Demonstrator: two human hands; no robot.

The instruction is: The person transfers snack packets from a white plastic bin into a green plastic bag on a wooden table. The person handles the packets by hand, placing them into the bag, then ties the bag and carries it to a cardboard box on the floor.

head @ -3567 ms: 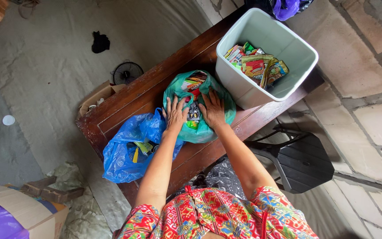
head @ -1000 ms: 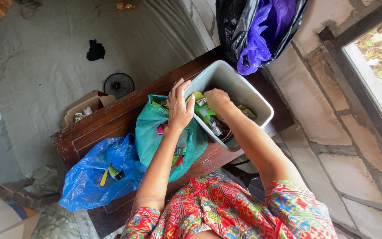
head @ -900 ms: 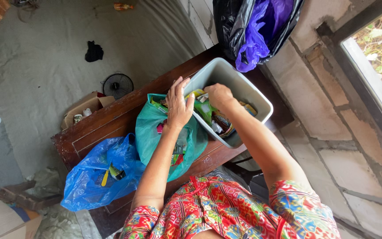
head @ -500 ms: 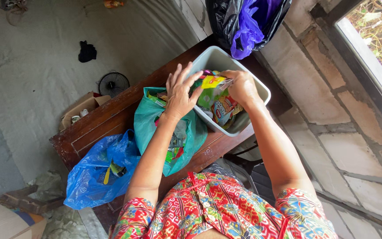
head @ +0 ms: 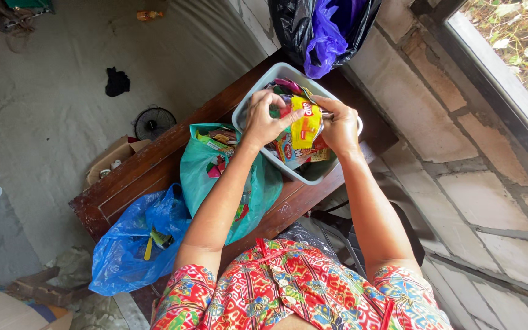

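Nearest me a blue bag [head: 132, 244] and green bag [head: 206, 177] sit on the desk [head: 123, 189]. Beyond, my left hand [head: 263, 119] and right hand [head: 339, 125] have their fingers closed on a yellow packet [head: 305, 122] above the grey bin [head: 247, 110].

Both my arms extend forward, bare to the short patterned sleeves, forearms converging. My left hand [head: 264, 119] is curled, fingers bent inward and pinching. My right hand [head: 339, 126] faces it, fingers closed in a grip, the two hands nearly touching.
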